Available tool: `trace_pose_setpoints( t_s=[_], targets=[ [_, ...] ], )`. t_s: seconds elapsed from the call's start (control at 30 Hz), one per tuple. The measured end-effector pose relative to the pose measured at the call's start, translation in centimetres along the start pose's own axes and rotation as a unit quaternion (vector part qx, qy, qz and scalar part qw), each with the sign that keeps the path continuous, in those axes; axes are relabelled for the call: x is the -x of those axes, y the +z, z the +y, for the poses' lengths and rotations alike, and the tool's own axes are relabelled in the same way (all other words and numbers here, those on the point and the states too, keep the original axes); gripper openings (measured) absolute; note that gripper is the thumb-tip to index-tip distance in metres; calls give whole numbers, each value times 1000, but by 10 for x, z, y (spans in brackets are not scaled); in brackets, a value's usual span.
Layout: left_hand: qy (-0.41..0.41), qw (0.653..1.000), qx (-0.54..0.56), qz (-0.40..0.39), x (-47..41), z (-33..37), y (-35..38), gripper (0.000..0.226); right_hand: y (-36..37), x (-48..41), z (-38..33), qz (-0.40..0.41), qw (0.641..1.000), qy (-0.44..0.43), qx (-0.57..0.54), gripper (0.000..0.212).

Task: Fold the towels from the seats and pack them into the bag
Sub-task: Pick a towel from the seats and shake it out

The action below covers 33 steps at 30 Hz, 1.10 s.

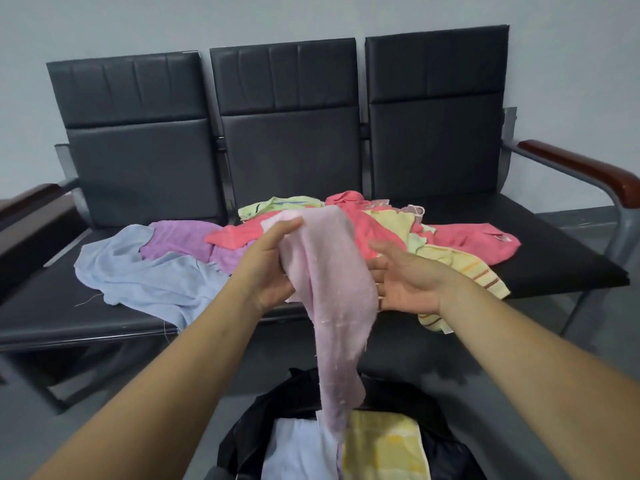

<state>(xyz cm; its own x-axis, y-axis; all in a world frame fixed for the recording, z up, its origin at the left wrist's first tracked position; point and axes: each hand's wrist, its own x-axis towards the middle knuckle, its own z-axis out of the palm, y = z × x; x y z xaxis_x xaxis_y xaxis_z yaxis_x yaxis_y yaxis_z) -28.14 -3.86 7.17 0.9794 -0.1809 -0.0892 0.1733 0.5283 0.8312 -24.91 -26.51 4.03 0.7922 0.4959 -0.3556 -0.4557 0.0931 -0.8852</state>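
**Pink towel hangs from the left hand above the bag**

The pink towel [332,289] is pale, thin and slightly fuzzy, with small white specks on its surface and a frayed lower end. It is unfolded and bunched into a long, narrow drape. Its long axis runs nearly vertical. The top end lies over the left hand [273,261] in front of the middle seat, and the bottom tip points down into the open mouth of the bag [242,441].

The left hand grips the towel near its top, thumb laid across the upper edge and fingers curled under the cloth. The right hand [405,282] is spread wide, palm turned toward the towel and fingers straight. It holds nothing. Its fingertips pass behind the towel's right edge, so I cannot tell whether they touch it.

The black bag sits on the floor just before the seats [294,143]. Inside it, a folded white towel [298,448] and a folded yellow towel [384,445] lie side by side.

Loose towels sprawl over the seats: a blue towel [149,275] at left, a purple towel [180,237] beside it, coral towels [374,226] in the middle, and a striped towel [460,268] draped over the front edge at right.
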Motion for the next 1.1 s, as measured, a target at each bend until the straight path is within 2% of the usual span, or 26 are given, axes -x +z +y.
trace_pose_setpoints(
  t_s=[0.1, 0.17, 0.23, 0.3, 0.33, 0.4, 0.47, 0.5, 0.53, 0.63, 0.67, 0.8, 0.87, 0.93, 1.03, 1.1],
  targets=[
    [-11, 999, -30, 42, -7, -6, -8, 41, 2, -5, 10, -11, 998, -63, -4, 7],
    [-22, 995, -57, 76, -15, -10, -17, 41, 4, -10, 12, -6, 994, -103, -30, 17],
    [-37, 988, -93, 116, -22, -13, -27, 46, 5, -13, 15, -3, 991, -119, -60, 14],
    [-34, 983, -129, 129, -26, -18, -37, 55, 6, -16, 20, 6, 987, -124, -107, 34],
    [-26, 984, -142, 104, -26, -24, -43, 62, 6, -19, 22, 20, 984, -121, -127, 41],
    [-21, 984, -179, 0, -24, -39, -52, 73, 11, -21, 24, 45, 979, -114, -165, 47],
    [-27, 974, -204, -94, -22, -57, -60, 75, 14, -22, 22, 62, 974, -115, -183, 47],
    [-38, 970, -216, -107, -22, -63, -63, 73, 16, -23, 20, 66, 973, -117, -185, 46],
    [-46, 969, -224, -97, -23, -68, -64, 67, 16, -24, 19, 66, 972, -119, -191, 45],
    [-61, 975, -212, -10, -25, -75, -64, 23, 19, -19, 13, 70, 970, -116, -200, 41],
    [-70, 977, -201, -2, -26, -76, -62, 17, 18, -17, 11, 76, 969, -118, -203, 41],
    [-83, 986, -142, -37, -21, -74, -52, 32, 6, -10, 3, 118, 961, -131, -214, 34],
    [-77, 983, -139, -87, -17, -72, -50, 37, 1, -9, 1, 138, 959, -125, -212, 30],
    [-109, 963, -201, -145, -13, -74, -51, 41, -2, -9, 2, 147, 959, -115, -211, 32],
    [-175, 927, -297, -147, -7, -77, -50, 61, -5, -11, 6, 152, 963, -101, -196, 36],
    [-156, 946, -258, -119, -7, -80, -48, 40, -8, -12, 7, 160, 966, -92, -182, 37]
  ],
)
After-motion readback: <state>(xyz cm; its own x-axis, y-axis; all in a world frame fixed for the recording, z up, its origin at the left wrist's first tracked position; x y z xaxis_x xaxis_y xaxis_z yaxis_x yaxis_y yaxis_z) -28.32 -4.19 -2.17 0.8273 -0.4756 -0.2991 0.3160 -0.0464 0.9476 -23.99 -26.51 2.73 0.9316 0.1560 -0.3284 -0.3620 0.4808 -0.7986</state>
